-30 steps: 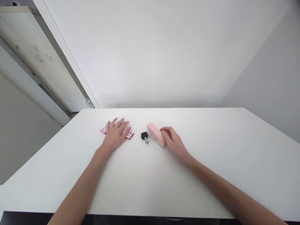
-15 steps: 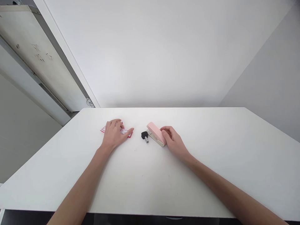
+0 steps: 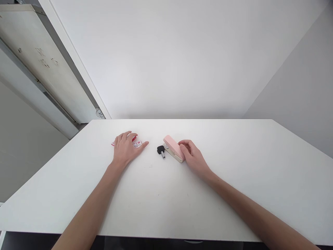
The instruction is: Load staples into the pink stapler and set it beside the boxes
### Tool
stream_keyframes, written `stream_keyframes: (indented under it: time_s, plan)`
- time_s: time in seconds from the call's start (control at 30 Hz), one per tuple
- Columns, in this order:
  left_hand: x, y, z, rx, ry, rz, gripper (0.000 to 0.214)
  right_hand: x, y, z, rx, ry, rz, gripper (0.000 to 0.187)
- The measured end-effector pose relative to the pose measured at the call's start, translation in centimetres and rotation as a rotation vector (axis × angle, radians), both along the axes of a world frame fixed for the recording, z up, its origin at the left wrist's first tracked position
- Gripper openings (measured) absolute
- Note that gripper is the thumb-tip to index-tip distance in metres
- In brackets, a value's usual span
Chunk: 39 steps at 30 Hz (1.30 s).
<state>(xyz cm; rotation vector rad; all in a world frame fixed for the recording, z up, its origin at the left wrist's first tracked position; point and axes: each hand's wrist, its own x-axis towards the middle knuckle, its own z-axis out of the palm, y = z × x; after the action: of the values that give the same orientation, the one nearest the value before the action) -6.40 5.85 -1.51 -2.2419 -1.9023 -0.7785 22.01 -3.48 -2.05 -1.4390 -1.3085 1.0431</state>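
Note:
My right hand (image 3: 193, 155) pinches the hinge end of a pink and cream stapler (image 3: 173, 147), which lies slanted on the white table. By the stapler's left edge rests a key with a black head (image 3: 161, 150), its metal part pointing toward me. Farther left, my left hand (image 3: 125, 147) arches over a small red and white box or packet (image 3: 137, 144), fingers spread and thumb stretched to the right. More red and white (image 3: 112, 143) shows past its left side. The palm hides most of this, so I cannot tell whether it is one piece or two.
The white table (image 3: 166, 201) carries a few small dark marks. Behind it rises a white wall (image 3: 166, 62). A stained pale panel (image 3: 47, 66) stands beyond the table's left side.
The red and white piece under my left hand has shifted up and left, away from the thumb tip, and shows a different face. My right hand and the stapler have hardly moved.

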Motion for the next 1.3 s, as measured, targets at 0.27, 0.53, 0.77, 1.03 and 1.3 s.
stream_keyframes:
  time_s: [0.27, 0.53, 0.77, 1.03, 1.3]
  plan:
    - [-0.6, 0.2, -0.5, 0.007, 0.032, 0.089, 0.043, -0.1, -0.1, -0.3, 0.045, -0.020, 0.048, 0.039]
    - [-0.1, 0.0, -0.1, 0.109, -0.003, -0.054, 0.032, -0.1, -0.1, -0.4, 0.053, -0.033, 0.051, 0.040]
    - [4.0, -2.8, 1.0, -0.024, -0.179, -0.640, 0.020, -0.1, 0.0, -0.5, 0.088, -0.028, 0.052, 0.039]
    - [4.8, -3.2, 0.7, -0.036, -0.072, -0.747, 0.023, -0.1, 0.0, -0.6, 0.101, -0.034, 0.052, 0.039]
    - [3.9, -2.2, 0.4, 0.001, -0.008, -0.321, 0.027, -0.1, -0.1, -0.3, 0.077, -0.050, 0.050, 0.039]
